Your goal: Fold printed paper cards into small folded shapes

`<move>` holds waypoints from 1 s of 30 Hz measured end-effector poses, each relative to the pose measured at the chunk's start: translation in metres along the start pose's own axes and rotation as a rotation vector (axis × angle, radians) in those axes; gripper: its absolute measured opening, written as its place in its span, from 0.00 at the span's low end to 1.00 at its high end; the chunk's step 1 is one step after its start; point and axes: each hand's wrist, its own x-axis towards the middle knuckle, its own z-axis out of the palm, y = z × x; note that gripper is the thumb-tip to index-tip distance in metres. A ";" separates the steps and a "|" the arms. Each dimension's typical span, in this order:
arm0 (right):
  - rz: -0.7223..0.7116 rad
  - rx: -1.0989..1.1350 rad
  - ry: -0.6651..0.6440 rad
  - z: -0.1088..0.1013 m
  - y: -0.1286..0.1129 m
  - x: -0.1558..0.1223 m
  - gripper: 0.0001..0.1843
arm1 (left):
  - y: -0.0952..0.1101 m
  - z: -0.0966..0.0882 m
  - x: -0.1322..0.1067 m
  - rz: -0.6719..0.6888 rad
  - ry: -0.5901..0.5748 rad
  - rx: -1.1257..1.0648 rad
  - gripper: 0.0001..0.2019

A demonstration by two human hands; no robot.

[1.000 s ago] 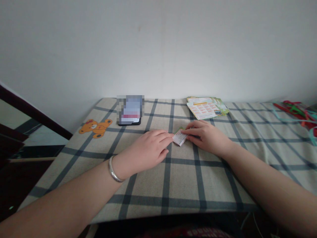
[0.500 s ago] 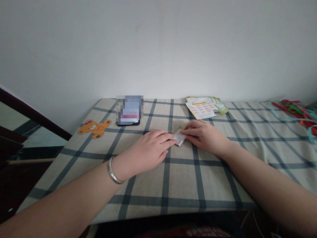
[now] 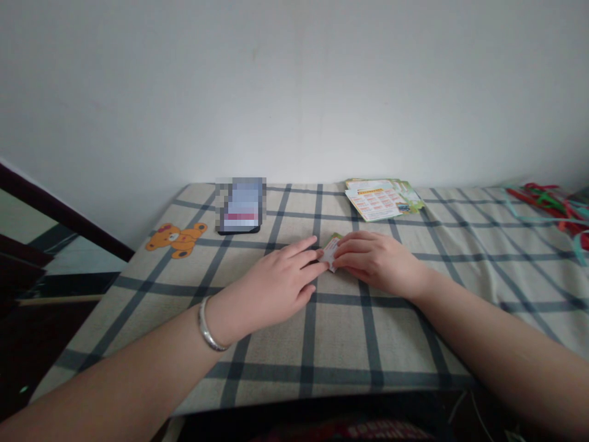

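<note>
Pale wall (image 3: 294,92) fills the upper half of the frame; the cloth-covered desk (image 3: 267,362) runs along it through the middle and lower parts, giving flat support. The left hand (image 3: 273,285) comes in from the lower left, palm down, fingers spread; one or two fingertips touch the left edge of the small paper, the foremost finger standing clear of it. Probably these fingers steady the paper rather than carry it. The right hand (image 3: 384,264) comes in from the lower right, fingers bent close together and gripping the paper's right part low over the desk, likely to keep it from sliding; how the thumb sits beneath cannot be told. Coloured ribbons (image 3: 554,205) lie tangled at the far right edge, well apart from both hands. Printed leaflets (image 3: 375,202) lie overlapped right of centre by the wall, perhaps set back to leave the front free. A phone (image 3: 242,205), pixelated, lies left of centre, screen up, presumably to be glanced at. A bear picture (image 3: 177,239) lies flat, left of the phone. A silver bracelet (image 3: 209,325) circles the left wrist. Smallest: the paper (image 3: 328,250), seemingly folded, near frame centre between both hands, print up, green at its far corner.
</note>
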 end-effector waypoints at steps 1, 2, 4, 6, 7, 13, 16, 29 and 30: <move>-0.001 0.003 -0.006 0.000 0.000 0.000 0.13 | 0.000 0.000 0.000 0.001 -0.002 0.005 0.18; 0.002 0.010 -0.012 0.000 0.000 0.000 0.13 | 0.000 0.000 0.000 0.001 -0.004 0.009 0.18; 0.012 0.036 -0.021 0.001 0.000 0.000 0.13 | 0.000 0.001 0.000 0.004 -0.004 0.012 0.18; 0.025 0.061 -0.021 0.001 0.000 0.000 0.13 | 0.000 0.001 0.001 0.007 0.000 0.011 0.18; 0.031 0.070 -0.021 0.001 0.000 0.001 0.12 | 0.001 0.000 0.001 0.008 0.002 0.008 0.18; 0.034 0.085 -0.047 0.000 -0.001 0.001 0.12 | 0.003 -0.002 0.001 0.001 -0.010 -0.006 0.18; 0.031 0.075 -0.063 0.000 0.000 0.001 0.13 | 0.005 -0.004 0.000 0.004 -0.019 0.009 0.18; -0.047 0.088 -0.076 -0.004 0.000 0.000 0.11 | 0.006 -0.005 0.002 -0.009 -0.027 0.015 0.15; -0.049 0.070 -0.089 -0.004 -0.001 0.000 0.11 | 0.005 -0.004 0.002 -0.010 -0.028 0.014 0.15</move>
